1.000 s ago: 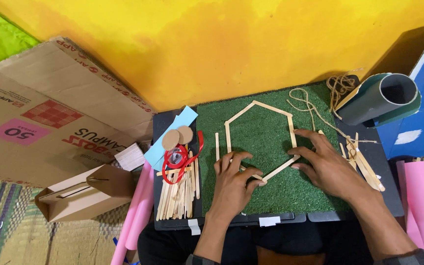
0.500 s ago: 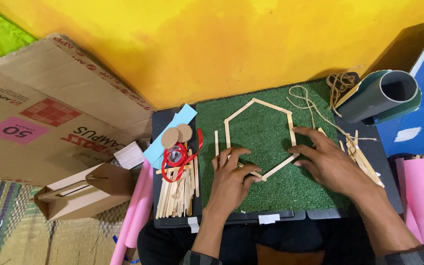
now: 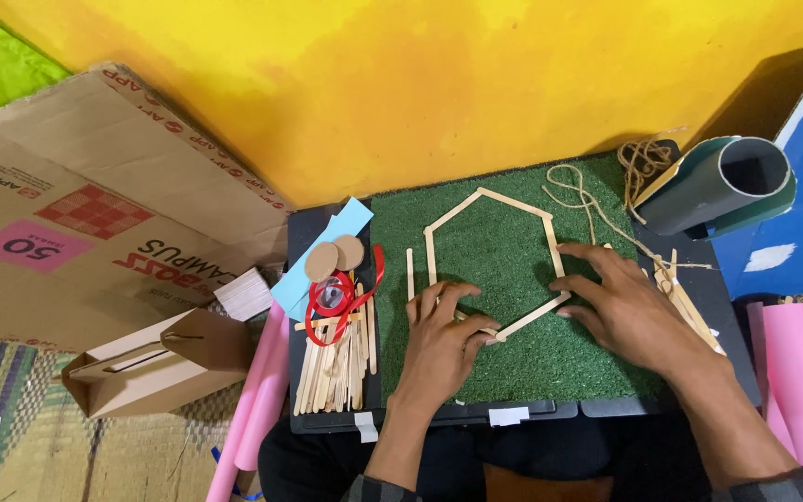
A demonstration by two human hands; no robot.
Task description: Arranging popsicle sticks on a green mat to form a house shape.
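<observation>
Two hands; two cardboard discs; two pink rolls; one stick hexagon; one loose-stick pile; one green tube.

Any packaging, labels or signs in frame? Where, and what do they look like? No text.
Flattened cardboard box: left, leaning by the yellow wall; brown, red print.
Pink label: on that box; rectangular, dark print.
Red checkered mark: on the box, above the label; diamond-shaped.
Paper bag: lower left, lying on its side; brown, handled.
No screens.
</observation>
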